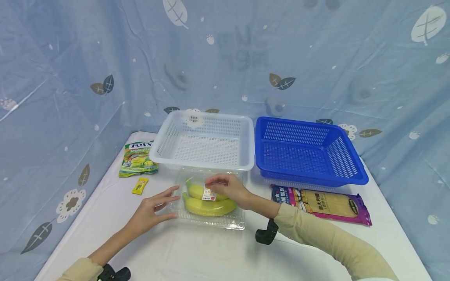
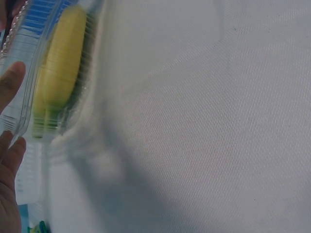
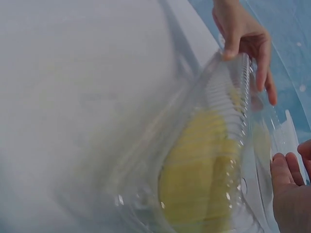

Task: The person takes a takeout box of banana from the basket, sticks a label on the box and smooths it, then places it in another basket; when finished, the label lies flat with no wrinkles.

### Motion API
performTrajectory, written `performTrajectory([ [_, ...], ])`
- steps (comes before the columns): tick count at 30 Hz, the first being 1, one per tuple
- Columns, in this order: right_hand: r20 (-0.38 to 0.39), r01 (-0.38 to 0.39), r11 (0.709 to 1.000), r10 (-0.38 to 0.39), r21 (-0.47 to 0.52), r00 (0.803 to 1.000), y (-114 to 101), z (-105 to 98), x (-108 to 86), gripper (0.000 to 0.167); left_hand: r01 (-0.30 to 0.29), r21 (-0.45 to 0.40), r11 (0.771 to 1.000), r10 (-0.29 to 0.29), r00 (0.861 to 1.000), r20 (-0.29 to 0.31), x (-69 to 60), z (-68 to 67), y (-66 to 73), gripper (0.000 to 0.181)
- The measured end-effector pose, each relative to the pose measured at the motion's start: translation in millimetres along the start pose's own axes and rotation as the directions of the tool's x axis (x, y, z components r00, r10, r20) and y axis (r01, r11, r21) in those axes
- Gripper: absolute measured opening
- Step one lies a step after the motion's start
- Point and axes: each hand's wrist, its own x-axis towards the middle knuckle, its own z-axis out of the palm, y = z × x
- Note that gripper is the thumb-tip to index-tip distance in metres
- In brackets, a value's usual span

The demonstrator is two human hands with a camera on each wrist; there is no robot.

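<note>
A clear plastic box [image 1: 225,224] with yellow bananas [image 1: 207,207] inside lies in the middle of the table, a white label [image 1: 209,193] on its lid. My left hand [image 1: 151,210] grips the box's left side, thumb toward the near corner and fingers farther back. In the right wrist view the thumb and fingers of that left hand [image 3: 248,43] span the box's end. Over the lid, my right hand [image 1: 233,191] touches the top by the label with fairly straight fingers. The palm side of the right hand is hidden in the head view.
Behind the box stand a white basket [image 1: 202,160] and a blue basket [image 1: 306,177]. A green Fox's candy bag [image 1: 138,160] and a small yellow packet [image 1: 140,186] lie at left. At right is a purple noodle packet [image 1: 325,203], and a patterned blue cloth [image 1: 225,58] hangs behind.
</note>
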Motion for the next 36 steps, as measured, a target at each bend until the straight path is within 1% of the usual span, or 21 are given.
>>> performTrajectory([
  [8,0.073,0.011,1.000,-0.013,0.025,0.997,2,6,-11.2,0.025,-0.006,0.005,1.000,0.006,1.000,0.000,0.6,-0.7,1.5,0.052],
  [14,0.113,0.021,1.000,-0.021,0.008,0.993,3,11,-18.5,0.024,-0.023,0.011,1.000,0.023,1.000,-0.005,1.5,-0.8,1.9,0.051],
  [17,0.131,-0.002,1.000,-0.001,0.022,0.991,4,13,-22.1,0.024,-0.014,0.007,1.000,0.014,1.000,-0.011,1.9,-0.9,2.9,0.051],
  [20,0.158,-0.048,0.995,0.034,0.088,0.987,4,14,-28.1,0.026,-0.017,0.008,1.000,0.017,1.000,-0.013,2.2,-0.8,2.8,0.051],
  [22,0.154,-0.054,0.992,0.036,0.116,0.987,4,15,-34.5,0.028,-0.026,0.007,1.000,0.026,1.000,-0.012,2.3,-0.6,2.4,0.051],
  [24,0.137,-0.015,0.992,-0.003,0.124,0.991,5,15,-42.5,0.030,-0.032,0.005,0.999,0.032,0.999,-0.005,2.3,-0.7,2.4,0.051],
  [26,0.088,0.074,0.994,-0.081,0.079,0.993,6,15,-51.7,0.030,-0.020,-0.010,1.000,0.020,1.000,0.010,1.8,-1.7,2.9,0.052],
  [27,0.059,0.133,0.990,-0.135,0.045,0.989,7,15,-56.6,0.029,-0.007,-0.018,1.000,0.007,1.000,0.022,1.4,-2.6,3.5,0.052],
  [28,0.030,0.189,0.982,-0.189,0.000,0.982,9,15,-61.3,0.029,0.009,-0.028,1.000,-0.007,0.999,0.038,1.0,-3.7,4.0,0.052],
  [29,0.005,0.246,0.968,-0.246,-0.051,0.969,11,14,-66.2,0.029,0.025,-0.043,0.999,-0.023,0.998,0.052,0.8,-5.1,4.4,0.053],
  [30,-0.019,0.305,0.945,-0.309,-0.119,0.951,14,14,-70.7,0.029,0.039,-0.061,0.997,-0.035,0.997,0.065,0.8,-6.7,4.8,0.053],
  [31,-0.041,0.357,0.916,-0.370,-0.184,0.928,18,13,-74.8,0.029,0.048,-0.077,0.996,-0.042,0.996,0.076,0.9,-8.2,4.8,0.053],
  [32,-0.059,0.396,0.883,-0.423,-0.252,0.904,17,14,-80.1,0.030,0.057,-0.092,0.994,-0.049,0.995,0.086,1.3,-9.9,5.3,0.054],
  [34,-0.079,0.460,0.792,-0.530,-0.401,0.844,20,13,-87.3,0.033,0.069,-0.121,0.990,-0.057,0.994,0.096,2.9,-13.1,6.4,0.054],
  [36,-0.077,0.504,0.697,-0.621,-0.510,0.780,28,11,-90.9,0.036,0.073,-0.141,0.987,-0.060,0.994,0.093,4.9,-16.3,7.3,0.054],
])
